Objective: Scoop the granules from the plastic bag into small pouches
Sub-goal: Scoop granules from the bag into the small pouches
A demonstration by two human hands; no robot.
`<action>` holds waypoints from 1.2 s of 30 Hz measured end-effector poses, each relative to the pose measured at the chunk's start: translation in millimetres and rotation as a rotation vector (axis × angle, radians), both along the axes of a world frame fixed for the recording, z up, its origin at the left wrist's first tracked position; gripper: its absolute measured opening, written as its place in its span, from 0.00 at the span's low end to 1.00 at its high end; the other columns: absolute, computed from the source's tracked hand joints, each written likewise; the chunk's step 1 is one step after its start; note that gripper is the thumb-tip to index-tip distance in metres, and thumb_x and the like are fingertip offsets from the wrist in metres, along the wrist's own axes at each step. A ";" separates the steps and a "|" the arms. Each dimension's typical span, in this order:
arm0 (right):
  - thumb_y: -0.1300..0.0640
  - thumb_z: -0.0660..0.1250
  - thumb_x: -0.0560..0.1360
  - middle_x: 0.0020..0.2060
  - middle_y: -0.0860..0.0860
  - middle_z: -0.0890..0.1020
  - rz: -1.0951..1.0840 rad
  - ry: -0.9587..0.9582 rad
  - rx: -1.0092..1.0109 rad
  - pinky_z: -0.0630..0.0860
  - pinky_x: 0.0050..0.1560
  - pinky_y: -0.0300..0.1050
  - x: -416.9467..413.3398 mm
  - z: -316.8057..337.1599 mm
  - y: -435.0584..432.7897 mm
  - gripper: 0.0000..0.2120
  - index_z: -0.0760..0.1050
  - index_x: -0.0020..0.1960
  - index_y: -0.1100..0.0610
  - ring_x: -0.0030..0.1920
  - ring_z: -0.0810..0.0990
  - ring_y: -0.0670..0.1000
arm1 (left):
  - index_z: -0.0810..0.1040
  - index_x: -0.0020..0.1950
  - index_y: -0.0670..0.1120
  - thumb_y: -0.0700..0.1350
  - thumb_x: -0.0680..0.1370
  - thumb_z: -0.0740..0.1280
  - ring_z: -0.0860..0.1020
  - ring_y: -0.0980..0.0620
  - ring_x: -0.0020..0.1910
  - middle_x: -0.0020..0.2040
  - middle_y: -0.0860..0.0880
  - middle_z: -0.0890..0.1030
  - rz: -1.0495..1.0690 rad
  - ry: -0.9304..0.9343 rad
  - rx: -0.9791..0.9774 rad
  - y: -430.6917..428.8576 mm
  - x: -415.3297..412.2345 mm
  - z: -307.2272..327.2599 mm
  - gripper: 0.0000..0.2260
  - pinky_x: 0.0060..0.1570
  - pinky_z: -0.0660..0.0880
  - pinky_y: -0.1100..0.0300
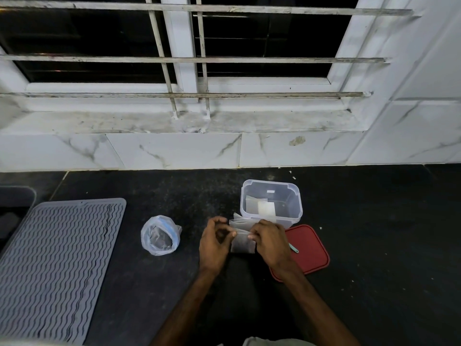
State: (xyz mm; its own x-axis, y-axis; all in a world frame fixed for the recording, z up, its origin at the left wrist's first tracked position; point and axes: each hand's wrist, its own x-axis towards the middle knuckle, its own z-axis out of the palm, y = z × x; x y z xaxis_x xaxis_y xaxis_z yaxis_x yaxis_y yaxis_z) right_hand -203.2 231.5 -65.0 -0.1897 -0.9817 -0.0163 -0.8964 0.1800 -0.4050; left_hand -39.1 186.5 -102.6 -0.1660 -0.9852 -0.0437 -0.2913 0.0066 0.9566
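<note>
Counter: black speckled stone (149,283) beneath a barred night window and marble-look tiles, with a grey ribbed mat (57,265) at far left.
Plastic bag: slumps open-mouthed (159,236) on the counter left of the hands, well apart from them, dark granules pooled at the bottom.
Pouch: stands upright (243,243) between both hands, just in front of the clear tub (272,196); too dim to judge as filled or empty.
Left hand: curls its fingers (214,243), thumb and forefinger pinching the pouch's upper left edge.
Right hand: curls likewise (269,243), fingertips pinching the upper right edge.
Spare pouches: bunch loosely (238,222) behind the held one, against the tub; more lie inside it.
Teal scoop: lies untouched (294,248) on the red lid (311,250), just beside the right wrist.
Risk, pouch: probably slippery film held only at the rim; likely to tip or slide out of the pinch and spill anything inside onto a dark surface that would hide dark grains.
Risk, bag: floppy and unsupported with both hands busy; may fold shut or topple when scooped from.
Risk, scoop: close enough to the wrist to be swept off the lid.
</note>
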 end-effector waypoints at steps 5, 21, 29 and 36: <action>0.52 0.67 0.76 0.49 0.46 0.83 0.069 0.073 0.101 0.70 0.58 0.47 -0.2 2.6 -12.8 0.06 0.82 0.50 0.48 0.54 0.77 0.48 | 0.77 0.63 0.53 0.51 0.78 0.68 0.76 0.52 0.61 0.60 0.53 0.79 -0.079 -0.157 -0.013 -16.6 0.7 -12.3 0.14 0.65 0.72 0.52; 0.50 0.74 0.70 0.56 0.48 0.78 0.089 0.181 -0.122 0.74 0.51 0.50 19.5 8.0 -19.8 0.18 0.78 0.60 0.49 0.55 0.76 0.53 | 0.84 0.48 0.52 0.42 0.76 0.71 0.82 0.62 0.46 0.45 0.58 0.84 -0.096 -0.095 -0.026 -16.8 0.9 -10.7 0.05 0.53 0.79 0.57; 0.55 0.71 0.72 0.67 0.51 0.72 0.212 0.397 0.145 0.63 0.63 0.51 24.8 23.2 -28.5 0.28 0.68 0.70 0.53 0.66 0.67 0.53 | 0.84 0.45 0.52 0.41 0.75 0.72 0.83 0.61 0.47 0.44 0.59 0.85 -0.108 -0.025 0.005 -13.0 2.1 -1.3 0.06 0.53 0.80 0.55; 0.54 0.68 0.75 0.65 0.50 0.73 0.222 0.365 0.125 0.64 0.60 0.50 27.7 19.9 -25.4 0.22 0.69 0.67 0.51 0.64 0.67 0.53 | 0.82 0.43 0.55 0.43 0.75 0.70 0.81 0.63 0.43 0.41 0.60 0.84 -0.047 -0.113 -0.004 -13.1 2.5 -2.2 0.06 0.51 0.79 0.55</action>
State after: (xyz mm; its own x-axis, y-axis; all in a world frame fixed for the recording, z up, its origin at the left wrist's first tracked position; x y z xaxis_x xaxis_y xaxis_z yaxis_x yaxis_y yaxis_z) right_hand -175.5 206.1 -45.1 0.0101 -0.9940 -0.1091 -0.9991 -0.0055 -0.0425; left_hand -36.6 173.4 -104.8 -0.2067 -0.9765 -0.0606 -0.3965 0.0270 0.9176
